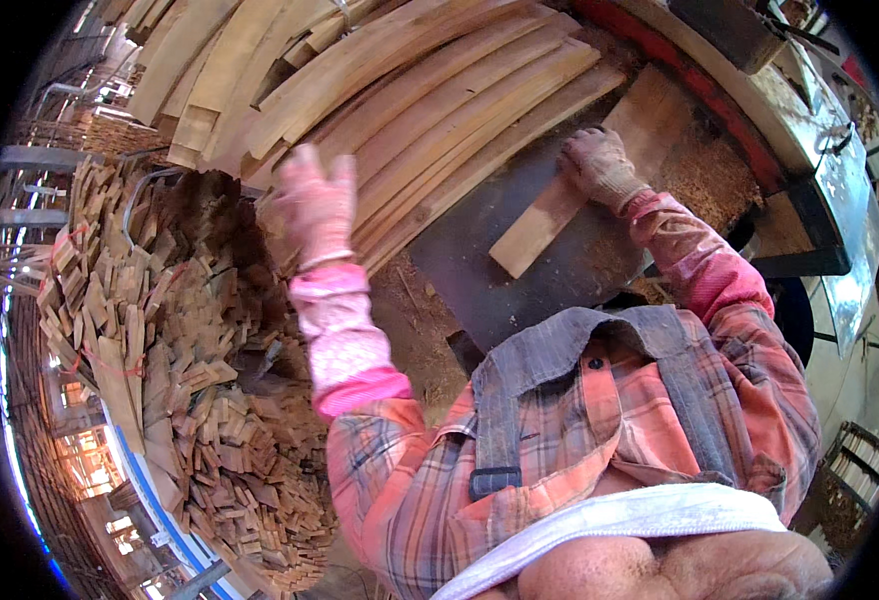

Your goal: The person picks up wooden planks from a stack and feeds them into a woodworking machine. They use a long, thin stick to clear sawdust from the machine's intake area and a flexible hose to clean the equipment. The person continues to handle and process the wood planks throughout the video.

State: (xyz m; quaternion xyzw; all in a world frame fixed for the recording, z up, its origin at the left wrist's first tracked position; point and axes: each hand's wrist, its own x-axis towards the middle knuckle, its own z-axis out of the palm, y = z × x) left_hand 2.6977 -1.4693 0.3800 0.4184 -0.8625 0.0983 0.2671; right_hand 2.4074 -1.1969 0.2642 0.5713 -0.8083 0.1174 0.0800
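My right hand (600, 168), in a pale work glove, grips a wooden board (534, 236) from above, fingers curled over its edge. The board lies slantwise on a dark, smooth machine table (465, 270). One end points toward me; the far part reaches into sawdust. My left hand (317, 208), also gloved and slightly blurred by motion, is raised with fingers spread and nothing in it. It is nearest the left ends of the stacked long planks (430, 110), and I cannot tell whether it touches them.
A large heap of short wood offcuts (205, 400) fills the left side. More planks (225, 80) are stacked at the far left. Sawdust (715, 180) gathers on the table's right, beside a curved red edge (720, 110). A shiny metal sheet (845, 205) stands at the far right.
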